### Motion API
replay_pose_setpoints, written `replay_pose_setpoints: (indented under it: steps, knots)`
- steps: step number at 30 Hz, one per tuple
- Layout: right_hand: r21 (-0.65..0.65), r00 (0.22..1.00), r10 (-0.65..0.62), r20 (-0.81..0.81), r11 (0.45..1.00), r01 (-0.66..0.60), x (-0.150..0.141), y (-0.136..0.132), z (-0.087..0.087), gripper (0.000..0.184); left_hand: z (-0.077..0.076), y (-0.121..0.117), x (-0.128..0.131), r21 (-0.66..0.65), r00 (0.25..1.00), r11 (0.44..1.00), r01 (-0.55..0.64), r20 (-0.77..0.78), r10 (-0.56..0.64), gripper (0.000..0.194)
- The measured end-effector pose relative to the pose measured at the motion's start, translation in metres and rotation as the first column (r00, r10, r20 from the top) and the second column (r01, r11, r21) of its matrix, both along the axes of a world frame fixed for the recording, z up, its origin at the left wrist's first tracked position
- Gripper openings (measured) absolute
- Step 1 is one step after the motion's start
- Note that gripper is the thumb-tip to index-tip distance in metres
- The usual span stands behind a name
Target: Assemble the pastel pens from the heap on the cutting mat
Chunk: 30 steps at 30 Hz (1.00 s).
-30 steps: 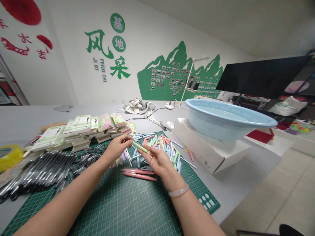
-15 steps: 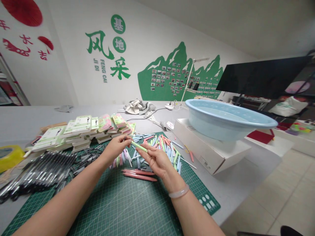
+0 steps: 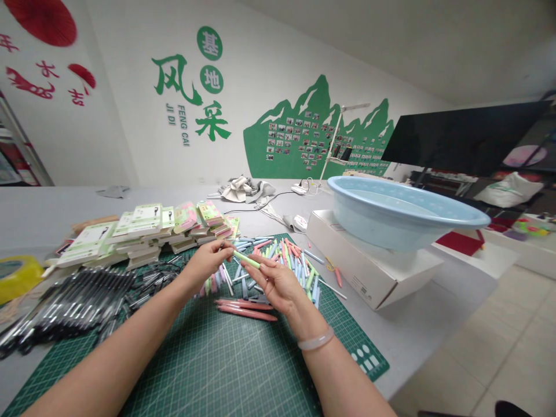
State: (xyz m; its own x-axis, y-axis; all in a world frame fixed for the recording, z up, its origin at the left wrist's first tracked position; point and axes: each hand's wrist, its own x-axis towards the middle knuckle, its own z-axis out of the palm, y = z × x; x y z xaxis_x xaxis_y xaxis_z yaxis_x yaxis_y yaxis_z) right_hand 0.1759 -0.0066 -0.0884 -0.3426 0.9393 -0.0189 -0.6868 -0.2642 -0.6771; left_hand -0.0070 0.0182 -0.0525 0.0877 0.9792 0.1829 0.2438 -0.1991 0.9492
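Both my hands meet above the green cutting mat (image 3: 243, 370). My right hand (image 3: 273, 284) pinches a light green pen barrel (image 3: 245, 259) between thumb and fingers. My left hand (image 3: 208, 259) grips the barrel's far end with closed fingertips; what else it holds is hidden. Under and behind the hands lies a heap of pastel pen barrels (image 3: 282, 260) in pink, blue and green. Two finished pink pens (image 3: 245, 308) lie side by side on the mat just under my right hand.
Black pen refills (image 3: 65, 301) are piled at the left, behind them stacked packets (image 3: 143, 229). A light blue basin (image 3: 399, 211) rests on a white box (image 3: 369, 260) at the right. A yellow tape roll (image 3: 15, 275) sits far left; cloth and cables lie further back.
The green barrel has slid a little further left toward my left hand, and my right fingers have closed more round it. Otherwise the scene is the same.
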Motion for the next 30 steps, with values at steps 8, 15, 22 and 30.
replay_pose_setpoints:
  steps: [8,15,22,30]
  knots:
    - [-0.011,1.000,-0.007,-0.020,1.000,0.007,0.001,-0.002,0.006,0.024,-0.001,0.002,0.000,-0.058,0.998,0.997,0.054,0.037,-0.052,0.025]
    - [0.004,1.000,-0.018,-0.021,1.000,0.019,0.002,-0.002,0.008,0.025,-0.007,0.004,0.001,-0.167,0.977,0.974,0.153,0.177,-0.123,0.025]
    - [0.047,0.998,-0.032,-0.047,0.998,0.034,0.003,-0.003,0.009,0.024,-0.008,0.004,0.001,-0.173,0.952,0.964,0.201,0.266,-0.150,0.026]
    - [0.054,0.997,-0.072,-0.025,0.996,0.074,0.004,-0.002,0.009,0.030,-0.010,0.003,0.002,-0.178,0.929,0.949,0.261,0.313,-0.197,0.026]
